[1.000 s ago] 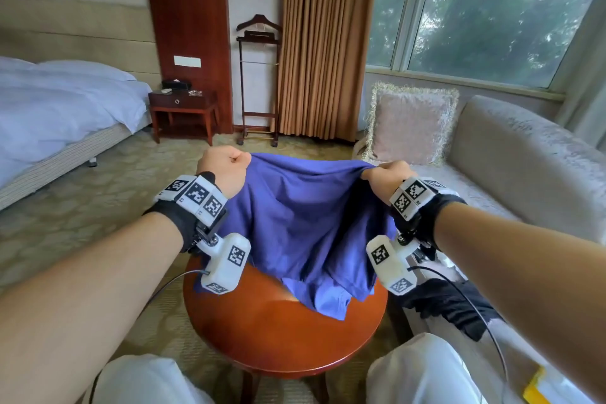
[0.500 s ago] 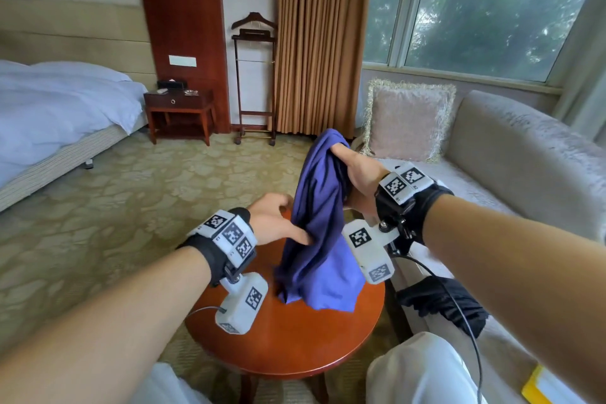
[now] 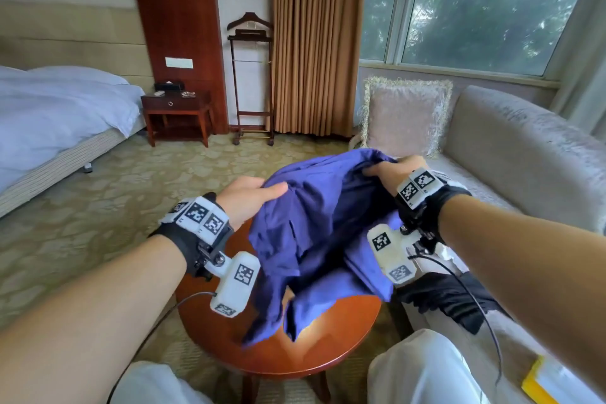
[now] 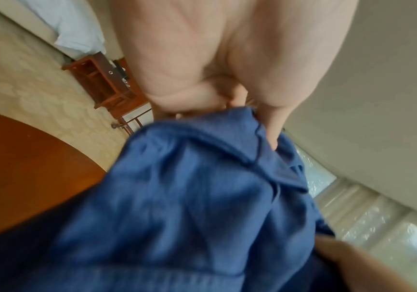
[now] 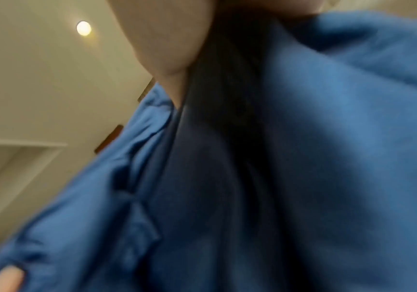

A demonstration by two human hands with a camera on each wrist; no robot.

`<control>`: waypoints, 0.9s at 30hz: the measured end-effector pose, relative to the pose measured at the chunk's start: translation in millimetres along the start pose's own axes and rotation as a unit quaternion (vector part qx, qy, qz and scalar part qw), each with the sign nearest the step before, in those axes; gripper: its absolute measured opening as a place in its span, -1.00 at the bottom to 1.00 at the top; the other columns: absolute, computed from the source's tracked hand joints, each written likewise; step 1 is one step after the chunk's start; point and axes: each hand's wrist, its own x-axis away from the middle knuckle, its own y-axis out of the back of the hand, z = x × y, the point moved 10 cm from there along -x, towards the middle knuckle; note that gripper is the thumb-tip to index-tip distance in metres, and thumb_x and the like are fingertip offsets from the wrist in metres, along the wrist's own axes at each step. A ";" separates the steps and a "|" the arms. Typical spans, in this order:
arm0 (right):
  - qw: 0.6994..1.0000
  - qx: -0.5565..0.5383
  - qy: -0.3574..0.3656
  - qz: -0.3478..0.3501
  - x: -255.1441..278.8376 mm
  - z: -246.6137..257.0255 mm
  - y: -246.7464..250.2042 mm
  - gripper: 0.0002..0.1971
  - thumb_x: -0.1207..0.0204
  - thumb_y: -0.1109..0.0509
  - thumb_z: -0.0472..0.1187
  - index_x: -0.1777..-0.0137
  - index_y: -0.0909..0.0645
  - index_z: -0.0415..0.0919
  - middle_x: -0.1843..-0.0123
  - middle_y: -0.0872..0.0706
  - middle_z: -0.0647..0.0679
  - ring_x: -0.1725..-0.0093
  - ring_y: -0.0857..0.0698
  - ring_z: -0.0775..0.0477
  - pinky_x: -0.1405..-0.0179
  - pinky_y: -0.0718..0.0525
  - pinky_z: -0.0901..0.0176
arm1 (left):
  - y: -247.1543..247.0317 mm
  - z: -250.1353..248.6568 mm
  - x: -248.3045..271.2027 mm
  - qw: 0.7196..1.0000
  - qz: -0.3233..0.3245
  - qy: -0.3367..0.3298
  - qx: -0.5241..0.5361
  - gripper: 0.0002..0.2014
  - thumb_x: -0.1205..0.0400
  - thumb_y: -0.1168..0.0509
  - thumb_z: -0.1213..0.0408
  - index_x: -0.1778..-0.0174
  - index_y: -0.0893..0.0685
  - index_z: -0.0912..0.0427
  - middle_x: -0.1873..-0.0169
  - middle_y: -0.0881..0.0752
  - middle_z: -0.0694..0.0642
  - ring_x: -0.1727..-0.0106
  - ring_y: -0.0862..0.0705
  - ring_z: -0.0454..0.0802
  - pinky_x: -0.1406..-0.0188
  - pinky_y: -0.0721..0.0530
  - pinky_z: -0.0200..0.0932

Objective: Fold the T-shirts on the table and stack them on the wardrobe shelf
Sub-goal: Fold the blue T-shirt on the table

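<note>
While the blue T-shirt (image 3: 314,229) sags (hem touching the round table (image 3: 282,354)), left hand (image 3: 244,202) and right hand (image 3: 398,174) both pinch it

Hotel bedroom: bed (image 3: 49,121), nightstand (image 3: 177,108), valet stand (image 3: 251,75), sofa (image 3: 524,141).

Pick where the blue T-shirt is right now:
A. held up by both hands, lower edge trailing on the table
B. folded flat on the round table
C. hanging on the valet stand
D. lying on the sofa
A: the left hand and right hand each grip the blue T-shirt, its lower part draping onto the round table.
</note>
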 end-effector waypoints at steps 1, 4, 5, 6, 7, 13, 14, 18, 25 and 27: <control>0.999 0.048 0.006 0.006 -0.9 -2.2 0.7 -0.69 -0.19 -0.59 0.01 0.33 -0.66 -0.24 0.40 -0.69 -0.10 0.30 -0.71 -0.15 0.28 -0.65 0.09 | 4.1 -2.6 1.8 0.999 -0.011 0.011 0.039 -0.79 -0.57 -0.47 0.16 0.16 -0.79 0.27 0.27 -0.85 0.15 0.14 -0.80 0.12 -0.03 -0.76 -0.02; 0.993 0.113 0.001 0.041 -0.6 -5.7 -17.8 -0.62 -0.08 -0.60 0.02 0.20 -0.70 -0.24 0.32 -0.73 -0.16 0.40 -0.66 -0.13 0.48 -0.50 0.22 | 4.2 -8.4 4.6 0.993 -0.024 0.035 0.113 -0.78 -0.66 -0.38 0.21 0.21 -0.76 0.27 0.32 -0.83 0.17 0.30 -0.80 0.07 0.09 -0.76 -0.03; 0.994 0.095 -0.002 0.055 -0.9 -6.0 -29.2 -0.52 -0.02 -0.62 0.02 0.10 -0.70 -0.25 0.28 -0.74 -0.16 0.39 -0.65 -0.13 0.51 -0.48 0.23 | 1.2 -10.4 5.8 0.991 -0.025 0.038 0.127 -0.77 -0.66 -0.37 0.20 0.20 -0.76 0.28 0.30 -0.83 0.19 0.29 -0.80 0.07 0.04 -0.75 0.00; 0.995 0.066 0.003 0.072 0.4 -4.0 -40.9 -0.41 0.01 -0.64 0.00 -0.03 -0.67 -0.25 0.20 -0.75 -0.16 0.32 -0.67 -0.12 0.49 -0.49 0.22 | -2.4 -11.1 6.1 0.990 -0.023 0.042 0.135 -0.76 -0.67 -0.36 0.19 0.16 -0.76 0.30 0.26 -0.83 0.22 0.25 -0.80 0.09 -0.01 -0.75 0.04; 0.994 0.037 0.009 0.101 2.7 -0.5 -55.1 -0.32 0.01 -0.65 -0.07 -0.17 -0.62 -0.25 0.12 -0.75 -0.13 0.18 -0.69 -0.10 0.42 -0.54 0.19 | -7.4 -10.8 6.3 0.989 -0.021 0.050 0.141 -0.75 -0.68 -0.35 0.19 0.09 -0.76 0.34 0.18 -0.83 0.26 0.17 -0.80 0.13 -0.07 -0.74 0.08; 0.930 -0.085 0.050 0.355 59.0 29.2 -116.0 -0.33 -0.05 -0.61 -0.54 -0.18 -0.64 -0.07 -0.09 -0.79 -0.11 -0.04 -0.74 -0.11 0.12 -0.66 0.14 | -24.7 -4.4 -1.5 0.973 0.000 0.079 0.216 -0.60 -0.70 -0.31 0.17 -0.27 -0.63 0.47 -0.20 -0.73 0.37 -0.13 -0.76 0.20 -0.25 -0.67 0.11; 0.928 -0.078 0.066 0.359 61.0 31.4 -117.1 -0.40 -0.17 -0.62 -0.55 -0.21 -0.65 -0.13 -0.06 -0.80 -0.12 -0.01 -0.76 -0.10 0.16 -0.69 0.15 | -27.1 -5.4 -0.4 0.972 0.019 0.079 0.218 -0.60 -0.69 -0.31 0.17 -0.25 -0.65 0.47 -0.17 -0.74 0.36 -0.12 -0.77 0.20 -0.18 -0.72 0.09; 0.962 -0.037 0.100 0.252 45.5 31.2 -108.7 -0.78 -0.25 -0.69 -0.33 0.18 -0.72 -0.20 0.15 -0.78 -0.15 0.14 -0.73 -0.08 0.02 -0.76 0.01 | -45.8 -15.0 14.5 0.973 0.138 0.070 0.170 -0.57 -0.54 -0.42 0.26 -0.32 -0.66 0.33 -0.20 -0.74 0.31 -0.20 -0.75 0.19 0.00 -0.78 0.04; 0.984 -0.091 0.012 0.151 21.1 25.5 -93.6 -0.59 -0.29 -0.65 0.07 0.13 -0.74 -0.29 0.18 -0.80 -0.18 0.24 -0.76 -0.18 0.14 -0.80 -0.03 | -34.0 -1.1 13.5 0.996 0.059 0.048 -0.047 -0.55 -0.50 -0.50 0.44 -0.29 -0.60 0.13 -0.14 -0.74 0.05 -0.10 -0.71 0.00 0.11 -0.70 -0.05; 0.985 -0.087 0.010 0.150 22.0 27.0 -92.6 -0.58 -0.29 -0.64 0.12 0.19 -0.71 -0.27 0.24 -0.77 -0.15 0.33 -0.72 -0.12 0.33 -0.71 0.11 | -21.0 -4.1 8.3 0.999 -0.009 0.028 -0.032 -0.81 -0.60 -0.34 0.47 -0.13 -0.67 0.31 0.05 -0.75 0.20 0.15 -0.73 0.07 0.36 -0.71 -0.17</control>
